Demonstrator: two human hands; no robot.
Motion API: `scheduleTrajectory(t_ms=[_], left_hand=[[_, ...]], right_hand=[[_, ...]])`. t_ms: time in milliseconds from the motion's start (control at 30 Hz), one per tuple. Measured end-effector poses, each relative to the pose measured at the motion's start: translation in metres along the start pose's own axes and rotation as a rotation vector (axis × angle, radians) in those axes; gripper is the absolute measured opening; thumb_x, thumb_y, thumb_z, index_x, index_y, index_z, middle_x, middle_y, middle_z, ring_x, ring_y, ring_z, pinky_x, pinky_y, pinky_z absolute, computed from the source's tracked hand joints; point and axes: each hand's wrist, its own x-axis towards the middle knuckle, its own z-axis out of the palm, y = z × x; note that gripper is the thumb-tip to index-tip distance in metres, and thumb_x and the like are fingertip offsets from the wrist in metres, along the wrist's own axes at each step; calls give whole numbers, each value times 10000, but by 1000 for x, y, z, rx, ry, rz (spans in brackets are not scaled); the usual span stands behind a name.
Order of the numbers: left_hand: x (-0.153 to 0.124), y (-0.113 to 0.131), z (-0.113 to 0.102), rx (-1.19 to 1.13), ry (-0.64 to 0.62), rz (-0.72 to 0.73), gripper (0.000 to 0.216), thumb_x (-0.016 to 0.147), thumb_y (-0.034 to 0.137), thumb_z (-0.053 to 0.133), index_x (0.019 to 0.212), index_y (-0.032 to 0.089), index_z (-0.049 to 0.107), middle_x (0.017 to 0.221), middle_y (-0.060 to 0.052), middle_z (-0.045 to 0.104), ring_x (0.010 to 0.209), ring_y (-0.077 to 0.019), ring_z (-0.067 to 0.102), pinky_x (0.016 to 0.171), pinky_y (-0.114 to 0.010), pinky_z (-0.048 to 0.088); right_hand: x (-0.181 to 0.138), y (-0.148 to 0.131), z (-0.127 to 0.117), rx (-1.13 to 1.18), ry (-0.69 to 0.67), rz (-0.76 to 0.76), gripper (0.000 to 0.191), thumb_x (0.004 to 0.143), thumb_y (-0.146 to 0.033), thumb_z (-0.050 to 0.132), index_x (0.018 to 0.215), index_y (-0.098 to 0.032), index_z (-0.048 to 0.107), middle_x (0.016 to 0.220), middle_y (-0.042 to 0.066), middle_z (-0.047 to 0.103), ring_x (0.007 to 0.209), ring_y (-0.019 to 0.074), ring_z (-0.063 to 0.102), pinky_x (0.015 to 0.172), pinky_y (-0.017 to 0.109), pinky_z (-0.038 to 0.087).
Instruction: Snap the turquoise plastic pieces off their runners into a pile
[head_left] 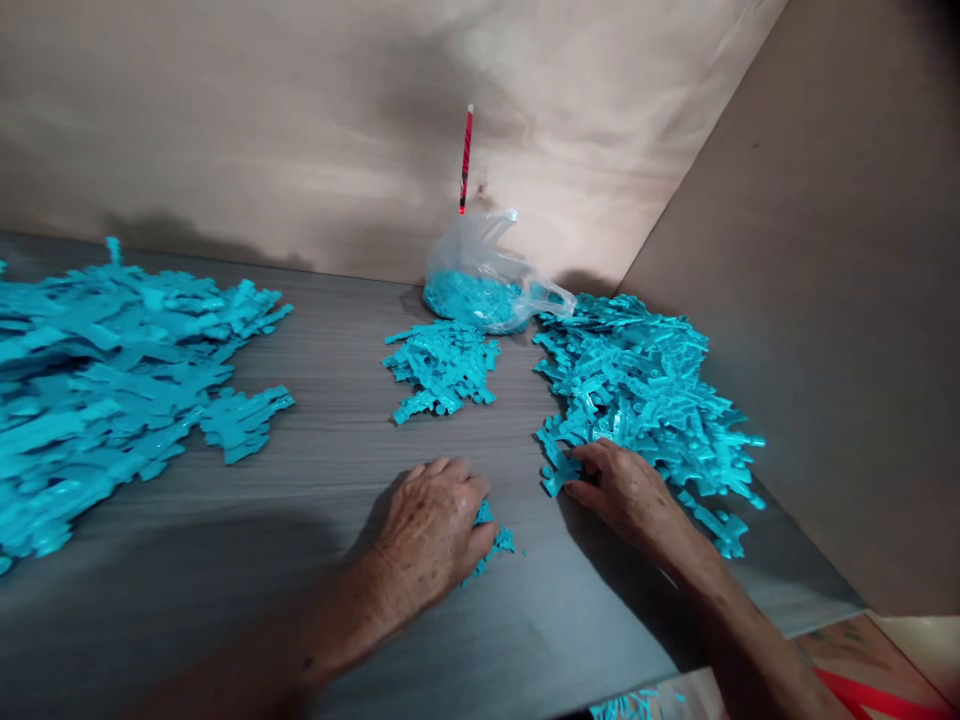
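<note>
My left hand point(436, 520) rests low over the grey table, fingers curled down and thumb to the right, around a few small turquoise plastic bits point(501, 540). How firmly it grips them is partly hidden by the hand. At the front edge of the right-hand heap, my right hand point(619, 485) pinches a flat turquoise plastic piece point(555, 462) between thumb and fingers. That heap of turquoise plastic pieces point(637, 375) lies just beyond the right hand. Straight ahead sits a smaller pile of turquoise pieces point(442, 365).
A clear plastic bag point(480, 300) with turquoise parts stands against the wooden back wall point(300, 120). A red stick point(466, 160) is upright behind it. Larger turquoise pieces point(112, 370) are heaped at left. A side panel point(832, 300) bounds the right. Below the front edge is an open container point(694, 692).
</note>
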Motion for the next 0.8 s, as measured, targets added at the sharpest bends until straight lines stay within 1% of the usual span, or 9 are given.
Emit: scheduleTrajectory(t_ms=[100,167,267,400,567,700,767,800], left_hand=[[1,1,-3,14,-15,-7,134,846,311,634,895,210,707,973,-95,680,987,-319,618,811,-443,475],[1,1,-2,13,-22,8,116,857,294,624,870,210,702,966,-89,684,971,-306,621,800,-427,472],[0,1,2,7,-23,38,121,878,277,601,856,204,695,962,-88,689,955,-291,621,801,-418,464],[-2,2,5,1,-27,52,147,899,243,562,834,199,687,964,-87,691,941,-280,622,811,-423,455],[0,1,9,12,-7,93,171,907,208,528,838,192,684,944,-90,693,922,-283,627,796,-420,459],[3,-6,17,-58,54,113,135,879,178,549,867,213,679,935,-64,701,915,-274,638,792,-400,452],[4,-9,19,-116,72,115,132,848,162,574,893,230,678,921,-44,704,896,-256,643,775,-370,447],[4,-10,19,-141,73,114,142,838,155,576,895,234,679,901,-35,704,870,-244,644,757,-352,443]], right_hand=[[1,3,0,3,18,9,128,774,-276,657,874,-195,653,865,45,655,750,189,590,650,280,345],[0,7,1,42,18,38,133,745,-259,658,858,-192,641,813,30,646,704,181,568,629,282,343],[-1,13,4,224,16,82,96,753,-227,598,836,-195,635,717,1,623,643,164,544,604,278,361],[-4,16,6,532,47,92,81,742,-221,559,771,-189,628,712,5,633,649,157,547,612,274,410],[0,2,-3,799,67,99,58,662,-225,604,701,-185,619,647,-11,605,574,123,499,537,245,381],[16,-14,-9,928,55,77,48,610,-220,616,643,-189,600,574,-34,572,513,100,447,487,225,345],[27,-20,-10,939,-16,23,55,609,-222,603,647,-186,621,561,-44,562,497,91,429,482,220,341],[32,-23,-10,922,-75,-8,70,611,-222,602,657,-183,638,558,-46,561,497,91,429,487,219,347]])
